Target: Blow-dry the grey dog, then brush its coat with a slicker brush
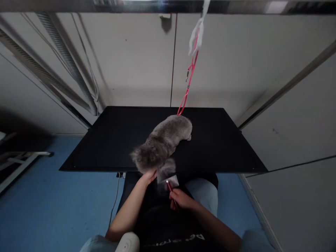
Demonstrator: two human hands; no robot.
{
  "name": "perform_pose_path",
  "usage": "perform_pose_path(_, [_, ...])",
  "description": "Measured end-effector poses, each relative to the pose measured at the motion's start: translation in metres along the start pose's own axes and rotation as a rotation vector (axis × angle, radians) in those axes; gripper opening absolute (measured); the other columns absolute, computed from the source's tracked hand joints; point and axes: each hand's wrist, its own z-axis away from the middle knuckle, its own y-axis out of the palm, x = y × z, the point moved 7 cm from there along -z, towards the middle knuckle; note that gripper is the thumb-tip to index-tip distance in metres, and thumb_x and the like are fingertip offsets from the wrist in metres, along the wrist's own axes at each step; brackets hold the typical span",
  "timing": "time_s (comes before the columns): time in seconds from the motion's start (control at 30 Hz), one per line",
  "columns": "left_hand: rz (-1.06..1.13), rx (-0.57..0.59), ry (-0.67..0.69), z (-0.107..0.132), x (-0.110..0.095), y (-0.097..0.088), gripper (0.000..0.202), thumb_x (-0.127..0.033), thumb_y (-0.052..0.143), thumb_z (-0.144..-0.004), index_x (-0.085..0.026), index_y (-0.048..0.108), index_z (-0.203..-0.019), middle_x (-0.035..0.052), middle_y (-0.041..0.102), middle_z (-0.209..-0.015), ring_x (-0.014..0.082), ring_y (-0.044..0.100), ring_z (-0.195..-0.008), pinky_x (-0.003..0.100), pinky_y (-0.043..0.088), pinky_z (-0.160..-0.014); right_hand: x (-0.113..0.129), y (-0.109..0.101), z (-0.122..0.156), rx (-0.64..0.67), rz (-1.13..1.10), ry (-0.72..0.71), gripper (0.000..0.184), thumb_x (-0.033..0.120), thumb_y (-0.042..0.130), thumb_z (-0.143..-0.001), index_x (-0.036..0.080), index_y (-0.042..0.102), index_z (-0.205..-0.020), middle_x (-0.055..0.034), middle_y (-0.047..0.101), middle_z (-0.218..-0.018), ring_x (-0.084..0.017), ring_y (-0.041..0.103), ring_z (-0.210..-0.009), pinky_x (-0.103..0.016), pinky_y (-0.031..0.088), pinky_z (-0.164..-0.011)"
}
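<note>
A grey cat (168, 134) with a close-clipped body and longer fur about the head is on the black table (215, 140), its head end at the near edge. My left hand (150, 176) is at the underside of its head and chest, holding it there; the fingertips are hidden by fur. In my right hand (181, 198) is a slicker brush (170, 185) with a red handle and a flat, pale rectangular head. The brush head is at the fluffy grey fur hanging over the table's near edge, which is blurred by motion.
A pink loop leash (188, 87) hangs from a white strip tied to the metal bar (241, 7), its loop end just behind the cat. Grey ribbed hoses (65, 57) run down at the left. Slanted metal rails flank the table. A cable (114, 203) trails to the blue floor.
</note>
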Motion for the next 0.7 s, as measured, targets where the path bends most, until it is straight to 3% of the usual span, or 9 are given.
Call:
perform_pose_path(0.1, [0.028,-0.047,0.001,0.001,-0.001,-0.002,0.021,-0.022,0.063,-0.079,-0.013,0.065,-0.098,0.0096,0.072,-0.088,0.0221,0.066,-0.095,0.034,0.051,-0.089,0.0,0.007,0.001,0.129,0.072,0.012,0.019,0.034,0.041,-0.086,0.018,0.051,-0.083,0.004,0.058,-0.05,-0.01,0.051,-0.04,-0.019,0.036,-0.042])
perform_pose_path(0.2, [0.011,-0.047,-0.067,0.002,0.002,-0.001,0.019,-0.023,0.062,-0.08,-0.01,0.065,-0.094,0.0112,0.072,-0.086,0.0227,0.068,-0.09,0.036,0.052,-0.088,0.02,-0.005,-0.006,-0.043,0.015,-0.112,0.018,0.033,0.037,-0.087,0.019,0.049,-0.087,0.0039,0.06,-0.056,-0.01,0.054,-0.047,-0.019,0.039,-0.047])
perform_pose_path(0.27, [0.015,-0.013,-0.082,0.004,0.003,0.002,0.021,-0.021,0.065,-0.077,-0.01,0.065,-0.094,0.0119,0.072,-0.09,0.0226,0.067,-0.091,0.036,0.051,-0.09,0.02,-0.006,-0.007,-0.117,-0.009,-0.111,0.016,0.03,0.035,-0.087,0.019,0.047,-0.085,0.0037,0.06,-0.056,-0.011,0.055,-0.048,-0.021,0.04,-0.048])
perform_pose_path(0.4, [0.039,-0.007,-0.044,0.007,0.002,0.002,0.031,-0.021,0.071,-0.072,-0.014,0.065,-0.102,0.0117,0.072,-0.096,0.0234,0.065,-0.099,0.037,0.049,-0.092,-0.008,0.018,0.007,0.12,0.164,0.038,0.016,0.025,0.042,-0.083,0.019,0.053,-0.074,0.003,0.057,-0.05,-0.011,0.05,-0.042,-0.022,0.036,-0.044])
perform_pose_path(0.47, [0.055,-0.011,-0.013,0.007,-0.002,0.001,0.031,-0.02,0.072,-0.071,-0.015,0.065,-0.1,0.0114,0.072,-0.095,0.0236,0.066,-0.097,0.036,0.05,-0.091,-0.008,0.027,0.013,0.229,0.243,0.034,0.014,0.025,0.046,-0.082,0.02,0.056,-0.074,0.0032,0.057,-0.052,-0.01,0.05,-0.042,-0.021,0.035,-0.043])
perform_pose_path(0.5, [0.053,-0.014,-0.018,0.007,-0.004,0.0,0.028,-0.02,0.072,-0.071,-0.014,0.066,-0.097,0.0109,0.073,-0.091,0.0237,0.067,-0.094,0.036,0.051,-0.089,-0.001,0.026,0.011,0.218,0.229,-0.005,0.014,0.026,0.045,-0.083,0.02,0.056,-0.077,0.0033,0.058,-0.053,-0.011,0.051,-0.043,-0.021,0.035,-0.043])
perform_pose_path(0.63, [0.011,-0.031,-0.112,0.011,-0.006,-0.003,0.012,-0.018,0.067,-0.072,-0.011,0.067,-0.082,0.0084,0.072,-0.073,0.0228,0.069,-0.08,0.032,0.054,-0.079,0.026,0.009,-0.002,-0.083,0.032,-0.134,0.016,0.028,0.033,-0.089,0.02,0.047,-0.086,0.0031,0.06,-0.058,-0.011,0.055,-0.05,-0.02,0.038,-0.047])
perform_pose_path(0.7, [0.041,-0.039,-0.087,0.014,-0.01,-0.004,0.011,-0.017,0.065,-0.073,-0.012,0.067,-0.083,0.0079,0.072,-0.073,0.0217,0.069,-0.078,0.031,0.055,-0.077,0.017,0.015,-0.004,-0.06,0.045,-0.067,0.016,0.028,0.034,-0.088,0.019,0.046,-0.082,0.0033,0.058,-0.053,-0.011,0.053,-0.047,-0.02,0.037,-0.046])
